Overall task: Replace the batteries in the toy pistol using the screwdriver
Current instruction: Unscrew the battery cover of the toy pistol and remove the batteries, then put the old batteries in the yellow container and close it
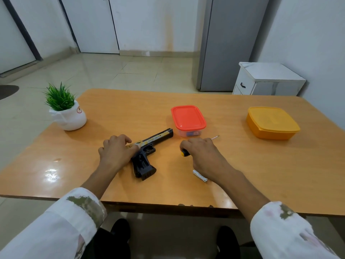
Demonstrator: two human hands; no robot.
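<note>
1. My left hand (116,151) lies on the rear of the pistol (157,138), fingers curled over its top, pinning it flat on the desk (242,174). The muzzle points away toward my right and the grip points toward me.
2. My right hand (202,154) is curled round the screwdriver (184,152). The handle's end peeks out on the thumb side and the tip sticks out beyond my knuckles. I can't tell whether it is lifted off the desk.
3. The step, I reckon, is to take a firm grip on the driver and bring it across to the cover screw. I can't see that screw from here, so I should find it first, turning the pistol if need be.
4. I should press down with the left hand so the pistol doesn't skid. I should seat the tip square and push in before twisting, or a small screw head may strip.
5. One battery (200,175) lies just beside my right wrist, and I mustn't knock it rolling. The box (188,117) beyond my hands holds something I can't make out.
</note>
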